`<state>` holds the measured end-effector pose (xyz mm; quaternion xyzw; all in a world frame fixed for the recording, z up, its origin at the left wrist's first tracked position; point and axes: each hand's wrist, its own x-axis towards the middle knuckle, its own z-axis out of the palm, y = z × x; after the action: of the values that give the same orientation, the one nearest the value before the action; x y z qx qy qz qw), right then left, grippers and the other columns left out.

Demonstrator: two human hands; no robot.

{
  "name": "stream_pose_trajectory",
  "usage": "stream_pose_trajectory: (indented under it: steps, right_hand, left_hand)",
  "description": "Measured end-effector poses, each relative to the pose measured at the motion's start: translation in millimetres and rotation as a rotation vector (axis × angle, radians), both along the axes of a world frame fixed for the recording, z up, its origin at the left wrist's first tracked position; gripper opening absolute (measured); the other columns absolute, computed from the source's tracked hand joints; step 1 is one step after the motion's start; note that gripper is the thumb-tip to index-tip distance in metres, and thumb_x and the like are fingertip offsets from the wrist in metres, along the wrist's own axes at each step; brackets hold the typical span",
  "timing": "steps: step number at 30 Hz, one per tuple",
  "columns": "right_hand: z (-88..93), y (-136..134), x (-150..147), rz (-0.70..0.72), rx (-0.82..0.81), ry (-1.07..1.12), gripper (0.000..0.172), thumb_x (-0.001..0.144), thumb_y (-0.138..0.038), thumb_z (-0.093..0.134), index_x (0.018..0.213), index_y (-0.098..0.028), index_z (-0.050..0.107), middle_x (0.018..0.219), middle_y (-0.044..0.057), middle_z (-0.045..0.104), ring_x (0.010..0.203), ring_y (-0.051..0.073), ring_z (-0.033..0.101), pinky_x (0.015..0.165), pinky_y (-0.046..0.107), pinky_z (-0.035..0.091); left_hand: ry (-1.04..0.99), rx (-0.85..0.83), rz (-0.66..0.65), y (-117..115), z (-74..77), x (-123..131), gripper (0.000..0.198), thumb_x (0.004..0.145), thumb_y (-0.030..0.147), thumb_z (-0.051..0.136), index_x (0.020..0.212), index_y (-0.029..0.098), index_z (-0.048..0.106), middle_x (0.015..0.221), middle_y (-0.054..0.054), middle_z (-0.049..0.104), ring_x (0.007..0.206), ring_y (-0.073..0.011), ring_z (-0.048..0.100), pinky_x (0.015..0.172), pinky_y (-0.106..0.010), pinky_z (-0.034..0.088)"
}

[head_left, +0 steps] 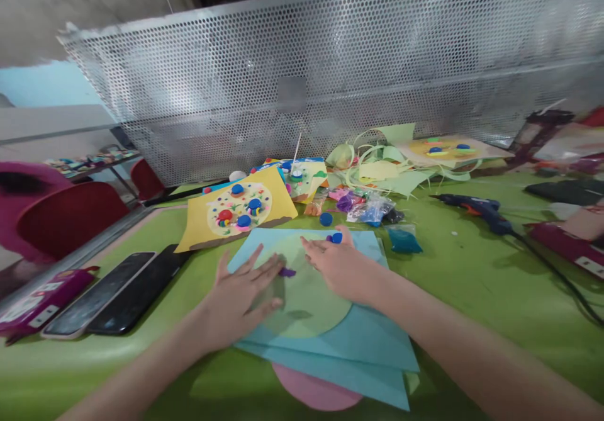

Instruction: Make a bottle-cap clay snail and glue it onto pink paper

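My left hand [248, 292] lies with its fingers spread on a pale green paper circle [306, 317], its fingertips beside a small purple piece of what looks like clay [287, 272]. The circle rests on light blue paper sheets [372, 339]. On the circle's upper right, my right hand [342, 267] has its fingers apart and stretched forward. Right by its fingers is a small blue piece [336, 238], also clay-like; whether they touch it I cannot tell. Just beyond the sheets sits a round blue piece [325, 219].
A decorated yellow sheet [193, 229] stands behind to the left, near two phones [141, 292]. Small plastic bags [372, 207] and paper scraps [406, 179] lie behind. A corded glue gun [491, 213] is at right. Pink paper [316, 389] sticks out below the blue sheets.
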<state>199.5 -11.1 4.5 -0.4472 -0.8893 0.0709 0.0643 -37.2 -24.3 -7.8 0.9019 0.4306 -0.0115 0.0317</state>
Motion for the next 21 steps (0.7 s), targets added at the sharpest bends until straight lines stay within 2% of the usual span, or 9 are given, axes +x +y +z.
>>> stream_pose_trajectory:
  steps: [2,5,7,9,11,13,15,17,21]
  right_hand:
    - [-2.2,0,1,0.021,0.018,0.026,0.07,0.069,0.001,0.039,0.137,-0.001,0.028,0.115,0.021,0.06,0.116,0.024,0.049,0.105,0.054,0.008]
    - [-5.1,-2,-1,0.057,0.038,0.069,0.067,0.073,0.0,0.037,0.139,-0.001,0.023,0.108,0.02,0.064,0.12,0.026,0.045,0.103,0.059,0.009]
    - [-6.7,-5,-6,0.105,0.056,0.098,0.06,0.083,-0.006,0.032,0.141,-0.005,0.018,0.121,0.021,0.057,0.126,0.027,0.038,0.101,0.063,0.012]
    - [-8.2,-8,-13,0.196,0.054,0.111,0.053,0.091,-0.018,0.029,0.143,-0.01,0.017,0.136,0.019,0.044,0.129,0.027,0.033,0.101,0.062,0.015]
    - [-10.0,-10,-21,0.294,0.027,0.103,0.053,0.094,-0.027,0.031,0.143,-0.012,0.018,0.142,0.015,0.036,0.13,0.025,0.032,0.104,0.058,0.018]
    - [-12.1,-10,-27,0.364,0.003,0.097,0.052,0.094,-0.031,0.031,0.142,-0.012,0.021,0.144,0.013,0.034,0.131,0.023,0.033,0.106,0.052,0.021]
    - [-14.3,-9,-29,0.386,-0.008,0.093,0.054,0.094,-0.037,0.03,0.141,-0.01,0.024,0.145,0.013,0.031,0.13,0.023,0.033,0.108,0.048,0.022]
    - [-15.4,-10,-25,0.363,-0.029,0.079,0.057,0.094,-0.041,0.029,0.14,-0.007,0.027,0.144,0.014,0.031,0.131,0.024,0.033,0.109,0.045,0.023]
    - [-13.6,-19,-13,0.309,-0.092,0.038,0.058,0.093,-0.043,0.028,0.138,-0.007,0.033,0.143,0.013,0.032,0.132,0.023,0.03,0.11,0.041,0.025]
  left_hand:
    - [-0.017,-0.069,0.055,5,-1.2,-7,0.062,0.09,0.056,0.023,0.143,0.031,0.004,0.149,-0.008,0.016,0.137,-0.0331,0.011,0.102,-0.065,0.004]
    - [-0.043,-0.077,0.083,15,-1.1,-8,0.094,0.08,0.069,0.032,0.137,0.023,-0.026,0.149,-0.016,0.003,0.137,-0.0326,0.014,0.104,-0.063,0.008]
    - [-0.043,-0.049,0.046,22,-1.0,-1,0.115,0.068,0.077,0.042,0.137,0.017,-0.027,0.149,-0.02,0.003,0.137,-0.0337,0.012,0.105,-0.06,0.006]
    - [-0.055,-0.04,-0.032,30,-2.7,8,0.126,0.058,0.08,0.05,0.14,0.014,-0.019,0.148,-0.022,0.006,0.137,-0.0352,0.009,0.107,-0.058,0.003]
    - [-0.102,-0.047,-0.093,36,-6.6,13,0.124,0.056,0.078,0.054,0.143,0.016,-0.008,0.148,-0.02,0.014,0.137,-0.0351,0.01,0.107,-0.057,0.001]
    - [-0.152,-0.046,-0.119,40,-12.0,15,0.118,0.057,0.075,0.057,0.144,0.019,-0.002,0.149,-0.018,0.014,0.137,-0.0338,0.011,0.109,-0.053,0.005]
    - [-0.199,-0.056,-0.081,41,-17.1,14,0.125,0.056,0.073,0.059,0.143,0.015,-0.009,0.149,-0.022,0.011,0.137,-0.0324,0.013,0.11,-0.046,0.014]
    - [-0.232,-0.088,-0.004,39,-20.0,13,0.138,0.052,0.074,0.06,0.137,0.006,-0.024,0.147,-0.027,0.011,0.137,-0.032,0.014,0.108,-0.042,0.021]
    - [-0.228,-0.134,0.051,37,-19.1,15,0.141,0.053,0.074,0.057,0.129,0.001,-0.036,0.147,-0.026,0.012,0.137,-0.032,0.015,0.108,-0.041,0.021]
